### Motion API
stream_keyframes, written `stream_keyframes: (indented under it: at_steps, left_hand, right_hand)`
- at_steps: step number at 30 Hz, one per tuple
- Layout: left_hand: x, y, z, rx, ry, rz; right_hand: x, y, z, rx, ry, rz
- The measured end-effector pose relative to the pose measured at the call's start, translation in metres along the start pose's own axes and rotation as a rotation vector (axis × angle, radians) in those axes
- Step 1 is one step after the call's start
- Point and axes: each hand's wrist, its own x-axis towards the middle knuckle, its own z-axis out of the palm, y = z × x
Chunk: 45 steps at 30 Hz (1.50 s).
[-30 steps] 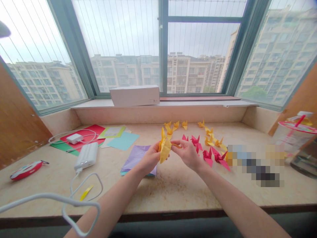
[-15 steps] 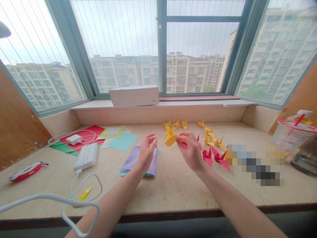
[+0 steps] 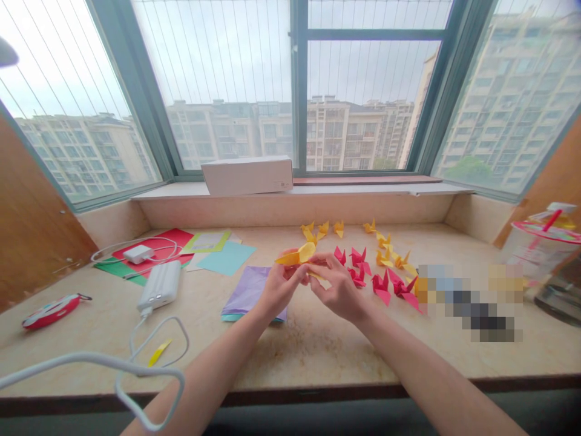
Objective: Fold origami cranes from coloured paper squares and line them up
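Observation:
A folded piece of yellow origami paper (image 3: 295, 256) sits between my left hand (image 3: 284, 286) and my right hand (image 3: 336, 287), and the fingers of both pinch it. Its pointed end sticks out to the left. Just right of my right hand stand red-pink paper cranes (image 3: 363, 266) in loose rows. Farther back are yellow paper cranes (image 3: 324, 230) and a curved line of more yellow cranes (image 3: 385, 254). Below my left hand lies a stack of lilac paper (image 3: 249, 293).
A stone counter (image 3: 313, 345) holds a teal sheet (image 3: 226, 258), red and green sheets (image 3: 154, 242), a power bank (image 3: 158, 286), a charger (image 3: 137, 254), white cables (image 3: 149, 363) and a red pouch (image 3: 55, 313). A cup with a straw (image 3: 540, 248) stands right; a pixelated patch (image 3: 467, 303) hides part of the counter.
The yellow paper has turned from upright to nearly level. My left hand, open half a second ago, has closed on it, and both hands now hold it.

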Motion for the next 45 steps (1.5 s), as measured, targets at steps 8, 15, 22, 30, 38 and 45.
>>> stream_keyframes:
  at_steps: [8, 15, 22, 30, 38, 45]
  left_hand:
    - [0.001, 0.004, 0.003, -0.035, 0.022, 0.042]
    - [0.001, 0.003, 0.005, -0.142, 0.049, 0.108]
    - [-0.005, 0.011, 0.007, -0.139, -0.004, 0.038]
    - [-0.005, 0.011, 0.003, -0.111, -0.044, -0.037]
    - [-0.001, 0.007, 0.004, -0.248, 0.008, -0.077]
    - [0.001, 0.003, 0.002, -0.350, -0.009, -0.085]
  right_hand:
    - [0.002, -0.003, 0.003, 0.079, 0.160, 0.154]
    - [0.003, 0.001, 0.010, 0.115, 0.278, 0.203]
    - [0.003, 0.005, 0.008, 0.050, 0.273, 0.281]
    - [0.002, 0.005, -0.004, -0.092, 0.252, 0.085]
    - [-0.002, 0.003, -0.002, -0.034, 0.085, 0.029]
    - [0.004, 0.000, -0.002, 0.092, 0.091, 0.154]
